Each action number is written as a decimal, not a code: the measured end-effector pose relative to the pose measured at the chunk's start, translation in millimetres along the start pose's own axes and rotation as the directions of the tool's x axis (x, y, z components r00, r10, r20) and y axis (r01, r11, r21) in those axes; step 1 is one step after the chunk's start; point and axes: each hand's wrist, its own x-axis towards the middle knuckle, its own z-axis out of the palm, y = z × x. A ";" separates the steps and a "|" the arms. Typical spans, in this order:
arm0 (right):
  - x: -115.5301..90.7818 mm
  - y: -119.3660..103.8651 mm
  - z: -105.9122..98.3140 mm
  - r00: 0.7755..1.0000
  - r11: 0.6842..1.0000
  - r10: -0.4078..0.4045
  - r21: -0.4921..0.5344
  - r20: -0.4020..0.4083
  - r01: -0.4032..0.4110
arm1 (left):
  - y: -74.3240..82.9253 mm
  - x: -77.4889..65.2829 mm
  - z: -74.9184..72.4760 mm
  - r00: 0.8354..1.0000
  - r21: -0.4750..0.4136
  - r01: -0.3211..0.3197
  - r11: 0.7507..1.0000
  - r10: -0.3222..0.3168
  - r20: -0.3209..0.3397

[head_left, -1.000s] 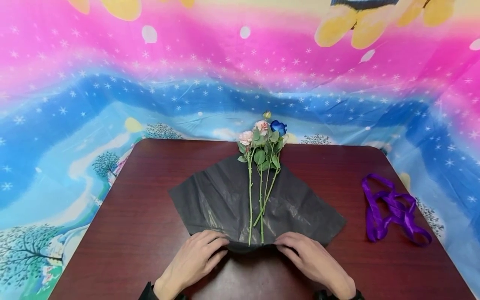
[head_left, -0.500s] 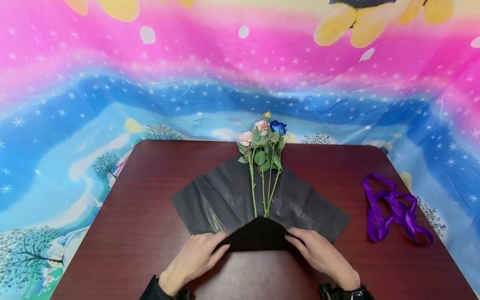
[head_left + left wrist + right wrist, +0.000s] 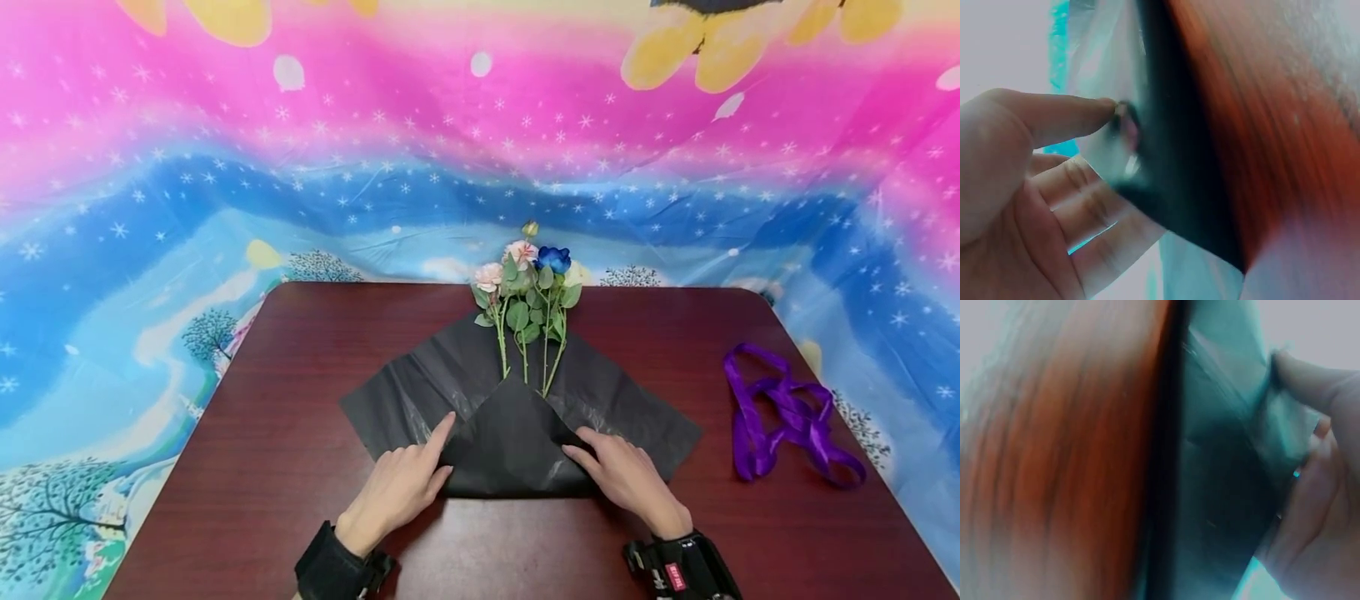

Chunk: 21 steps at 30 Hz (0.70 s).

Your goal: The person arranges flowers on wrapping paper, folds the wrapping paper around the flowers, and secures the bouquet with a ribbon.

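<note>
A sheet of black wrapping paper (image 3: 517, 442) lies on the table, its near part folded up into a peak over the flower stems. Along the fold's left side my left hand (image 3: 401, 483) rests with its index finger straight and its thumb touching the paper. My right hand (image 3: 626, 475) pinches the fold's right edge between thumb and fingers; in the right wrist view the paper (image 3: 1222, 475) creases at the thumb. Pink roses (image 3: 489, 277), a blue rose (image 3: 553, 259) and a pale rose stand out above the paper, their lower stems hidden beneath the fold.
A tangled purple ribbon (image 3: 783, 408) lies on the right side of the dark red wooden table (image 3: 300, 358). Behind the table hangs a colourful printed cloth (image 3: 420, 192). The flower heads reach past the table's far edge.
The near edge of the black paper has been lifted and folded away from the person, covering the lower stems. Both hands have moved slightly forward, and the left index finger has straightened.
</note>
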 end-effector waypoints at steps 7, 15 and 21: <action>7.5 0.3 4.9 0.994 0.995 0.098 -0.005 0.053 -0.098 | -4.4 6.3 6.6 0.999 0.021 0.035 0.999 -0.036 0.036; 10.2 4.9 9.0 0.990 0.991 0.134 -0.001 0.050 -0.134 | -6.5 11.6 8.4 0.994 -0.056 0.069 0.996 -0.064 0.092; 11.7 9.0 7.2 0.990 0.990 0.134 0.040 0.045 -0.136 | -11.1 10.3 6.5 0.998 -0.098 0.027 0.995 -0.022 0.054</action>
